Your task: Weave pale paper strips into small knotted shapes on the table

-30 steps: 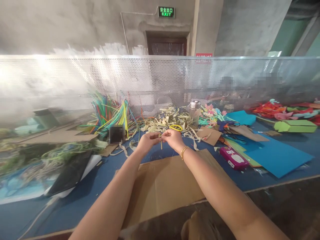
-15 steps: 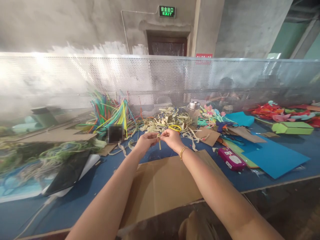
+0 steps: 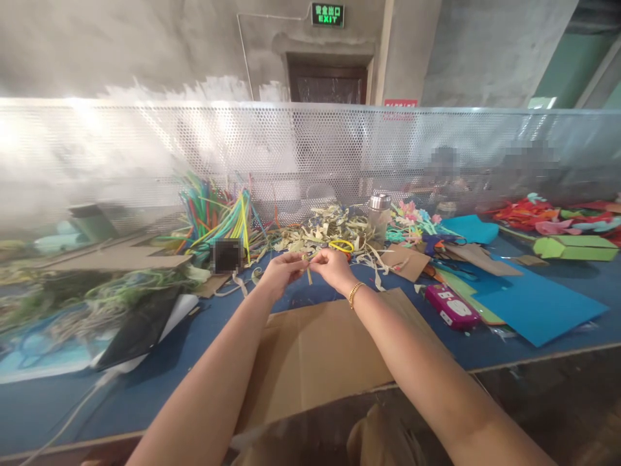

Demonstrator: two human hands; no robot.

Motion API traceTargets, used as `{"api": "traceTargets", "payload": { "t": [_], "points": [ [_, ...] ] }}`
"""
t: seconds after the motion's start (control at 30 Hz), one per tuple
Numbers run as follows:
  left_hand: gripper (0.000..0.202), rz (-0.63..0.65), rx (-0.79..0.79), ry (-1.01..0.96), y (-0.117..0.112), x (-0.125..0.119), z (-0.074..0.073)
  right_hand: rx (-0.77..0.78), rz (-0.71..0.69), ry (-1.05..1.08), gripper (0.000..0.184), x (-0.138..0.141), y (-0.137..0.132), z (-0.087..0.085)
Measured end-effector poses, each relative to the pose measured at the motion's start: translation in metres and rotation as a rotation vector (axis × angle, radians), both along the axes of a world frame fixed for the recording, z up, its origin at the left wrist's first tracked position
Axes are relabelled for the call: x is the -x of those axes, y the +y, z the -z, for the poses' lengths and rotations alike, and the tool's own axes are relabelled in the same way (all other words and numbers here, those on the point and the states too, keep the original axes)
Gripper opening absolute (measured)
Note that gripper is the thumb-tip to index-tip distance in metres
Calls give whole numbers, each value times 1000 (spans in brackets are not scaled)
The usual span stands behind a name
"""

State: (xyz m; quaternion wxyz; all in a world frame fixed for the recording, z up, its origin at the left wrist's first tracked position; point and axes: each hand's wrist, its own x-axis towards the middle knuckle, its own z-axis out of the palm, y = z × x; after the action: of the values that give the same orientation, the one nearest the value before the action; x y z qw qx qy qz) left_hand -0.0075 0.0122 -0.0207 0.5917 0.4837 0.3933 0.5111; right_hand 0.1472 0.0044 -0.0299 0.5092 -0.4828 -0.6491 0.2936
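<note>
- Strip (image 3: 310,277), at twelve o'clock from the cardboard (image 3: 325,356), hanging between the hands.
- Left hand (image 3: 283,272) and right hand (image 3: 334,268) pinch it, fingertips nearly meeting.
- Looks light, soft, tearable; I'd hold its top.

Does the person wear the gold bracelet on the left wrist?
No, the bracelet circles the wrist of the right hand; none shows at the left hand.
</note>
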Motion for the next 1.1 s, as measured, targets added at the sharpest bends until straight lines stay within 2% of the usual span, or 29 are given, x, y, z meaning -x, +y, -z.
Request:
{"api": "traceTargets", "payload": {
  "t": [0.13,0.23,0.3,0.47,0.53,0.7,0.87,0.97,1.1],
  "points": [
    [39,6,35,-33,0,0,-2,0,-40,19,9,-1,2,1],
    [36,5,101,-53,0,1,-2,-63,-55,-40,8,-2,1,0],
    [33,-9,159,-62,1,2,-2,-157,-45,-141,5,-3,-2,-3],
    [24,-44,241,-124,1,4,-3,-521,-52,-459,25,-4,-12,-11],
    [22,-54,257,-155,2,4,-4,-593,-70,-553,25,-4,-13,-13],
    [18,-55,303,-168,3,1,-4,-627,-59,-629,19,-5,-12,-15],
    [17,4,273,-167,5,3,0,-636,-46,-606,5,-5,-12,-18],
    [18,21,244,-175,4,3,1,-615,-23,-547,14,-4,-11,-18],
    [18,44,168,-192,0,0,-2,-523,87,-368,14,-4,-10,-14]
  ]
}}
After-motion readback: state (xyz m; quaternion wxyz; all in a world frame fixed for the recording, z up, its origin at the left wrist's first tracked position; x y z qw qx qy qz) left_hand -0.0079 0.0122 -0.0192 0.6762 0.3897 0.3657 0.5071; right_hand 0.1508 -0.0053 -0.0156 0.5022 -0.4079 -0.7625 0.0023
